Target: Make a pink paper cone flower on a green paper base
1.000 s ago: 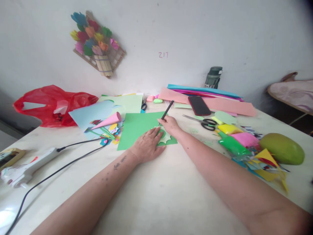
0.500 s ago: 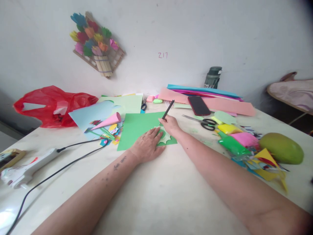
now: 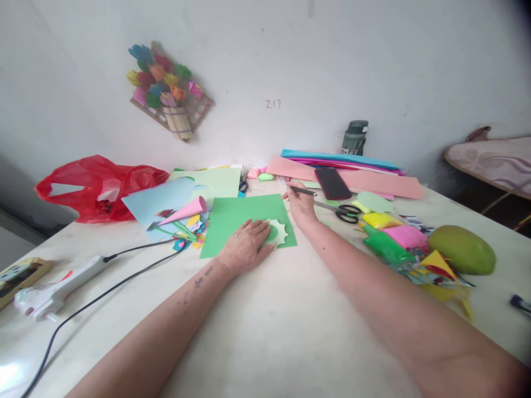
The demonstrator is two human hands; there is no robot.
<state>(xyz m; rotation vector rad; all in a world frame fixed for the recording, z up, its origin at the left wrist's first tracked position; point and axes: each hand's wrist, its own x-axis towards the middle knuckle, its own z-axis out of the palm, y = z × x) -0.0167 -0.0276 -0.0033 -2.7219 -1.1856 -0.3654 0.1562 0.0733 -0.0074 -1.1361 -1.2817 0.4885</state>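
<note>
A green paper sheet [image 3: 232, 213] lies on the table in front of me. On its right part rests a pale scalloped paper ring [image 3: 281, 236], with green showing through its middle. My left hand [image 3: 245, 246] is spread flat over the sheet, its fingertips on the ring's left edge. Just off the sheet's right edge, my right hand [image 3: 302, 210] is closed around a dark pen [image 3: 302, 191], which points to the right, nearly level. Black-handled scissors [image 3: 347, 213] lie right of that hand.
A glue gun [image 3: 62, 290] with a black cable [image 3: 78, 311] lies at left, near a red plastic bag [image 3: 99, 185]. Paper scraps and a pink cone [image 3: 186, 209] sit left of the sheet. At right are a phone [image 3: 332, 183], clay packets [image 3: 388, 245] and a green round object [image 3: 462, 249].
My right hand has drawn back from the ring to the sheet's right edge, and the pen has swung from upright to nearly level. The left hand stays on the sheet, uncovering more ring.
</note>
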